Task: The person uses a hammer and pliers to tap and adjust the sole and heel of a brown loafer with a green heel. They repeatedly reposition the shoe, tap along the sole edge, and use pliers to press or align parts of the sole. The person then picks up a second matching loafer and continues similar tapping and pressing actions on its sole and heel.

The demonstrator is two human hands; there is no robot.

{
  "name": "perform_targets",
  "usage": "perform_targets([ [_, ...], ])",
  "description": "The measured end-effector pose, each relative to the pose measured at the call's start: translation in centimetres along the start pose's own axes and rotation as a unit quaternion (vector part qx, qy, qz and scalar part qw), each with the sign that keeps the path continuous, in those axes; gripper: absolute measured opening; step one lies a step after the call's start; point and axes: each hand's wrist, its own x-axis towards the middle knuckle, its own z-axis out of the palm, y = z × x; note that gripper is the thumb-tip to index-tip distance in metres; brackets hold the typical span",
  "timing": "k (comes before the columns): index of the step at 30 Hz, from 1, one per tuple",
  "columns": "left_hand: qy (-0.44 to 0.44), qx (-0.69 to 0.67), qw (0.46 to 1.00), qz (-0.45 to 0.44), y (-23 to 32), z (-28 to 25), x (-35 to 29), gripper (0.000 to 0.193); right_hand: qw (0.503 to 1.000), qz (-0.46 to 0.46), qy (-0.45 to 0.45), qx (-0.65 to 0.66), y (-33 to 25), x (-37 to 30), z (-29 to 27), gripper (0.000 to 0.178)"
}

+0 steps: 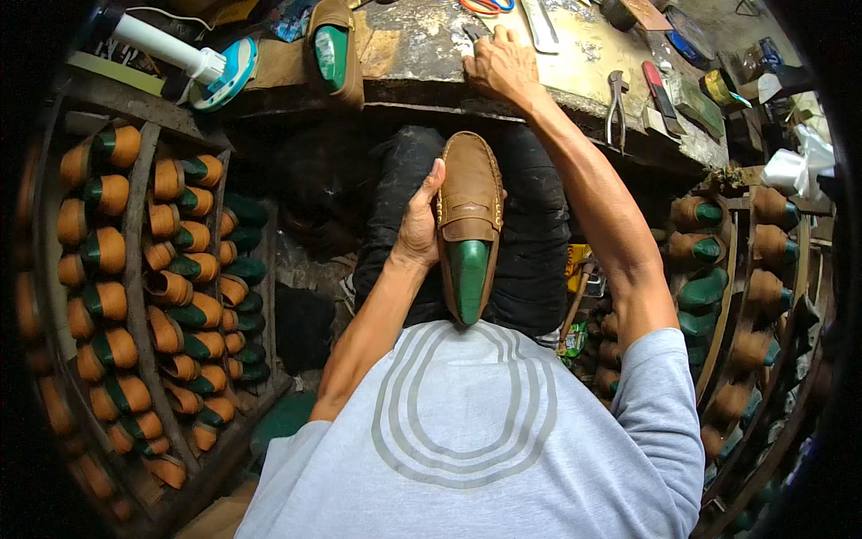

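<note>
A brown leather loafer (469, 175) with pale stitching round its toe stands lengthwise over my lap, toe away from me. Inside it is a green shoe last (470, 278), its heel end close to my shirt. My left hand (420, 220) is closed round the loafer's left side, thumb along the upper edge, other fingers hidden beneath. Up on the workbench (413, 58) rests my right hand (505, 70), fingers bent down. A small dark piece (473, 32) shows at its fingertips; its kind is unclear. A second brown loafer (334, 54), also on a green last, lies at the bench's front edge.
Orange-handled scissors (488, 7), a flat metal blade (540, 25), pincers (616, 108) and a red-and-black tool (660, 94) lie on the bench. A white-and-blue lamp (215, 70) juts in at left. Racks of tan shoes on green lasts (112, 247) flank me on both sides.
</note>
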Motion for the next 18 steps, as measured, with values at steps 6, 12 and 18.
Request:
perform_targets([
  [6,0.174,0.369,0.906,0.11,3.9,2.4,-3.0,0.085,0.979,0.099,-0.032,0.175,-0.5,-0.2,-2.9,0.048],
  [12,0.163,0.444,0.877,0.089,1.1,0.7,0.0,0.08,0.799,0.169,-0.218,0.535,0.9,-11.0,-13.1,0.061],
  [18,0.084,0.361,0.926,0.072,1.4,-0.3,-0.8,0.076,0.454,0.304,-0.402,0.735,-3.2,-23.1,-16.9,0.059],
])
